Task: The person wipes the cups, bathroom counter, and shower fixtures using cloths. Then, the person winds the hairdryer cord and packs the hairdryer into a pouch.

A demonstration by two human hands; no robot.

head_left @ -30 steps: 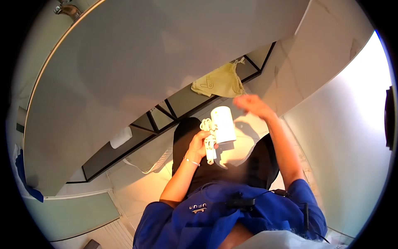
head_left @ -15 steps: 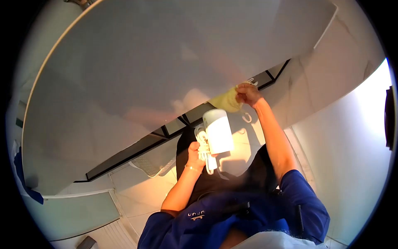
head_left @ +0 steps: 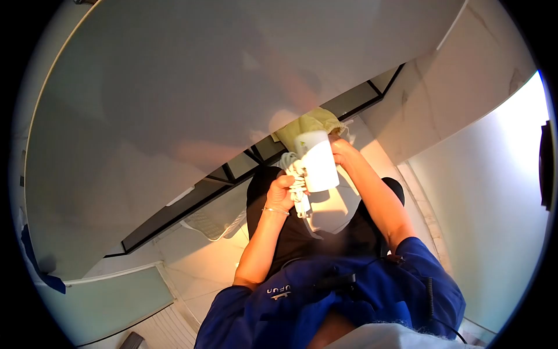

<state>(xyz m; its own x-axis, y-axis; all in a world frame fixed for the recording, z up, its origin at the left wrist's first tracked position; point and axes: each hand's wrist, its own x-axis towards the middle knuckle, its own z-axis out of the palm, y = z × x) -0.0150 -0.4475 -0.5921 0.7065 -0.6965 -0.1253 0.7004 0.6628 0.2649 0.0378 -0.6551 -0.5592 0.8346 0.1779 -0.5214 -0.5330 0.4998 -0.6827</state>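
My left hand (head_left: 281, 192) is closed around a bundled white cord (head_left: 298, 180) at the side of a white cylindrical appliance (head_left: 319, 163). The appliance is held over my lap, brightly lit, and I cannot tell its exact kind. My right hand (head_left: 343, 151) is at the appliance's far right side, its fingers mostly hidden behind it. Just above that hand is a yellow cloth bag (head_left: 311, 123), crumpled, with pale strings at its right end. Whether my right fingers grip the bag or the appliance cannot be made out.
A large grey glossy tabletop (head_left: 174, 104) covers the upper view, with a black-framed shelf (head_left: 215, 180) below its edge. A pale basket (head_left: 215, 224) stands on the tiled floor (head_left: 197, 259) to the left. A curved white panel (head_left: 471, 192) rises at the right.
My right hand has come down from the yellow bag's right end to beside the appliance. The appliance and cord, in my left hand, have moved slightly up and right in view.
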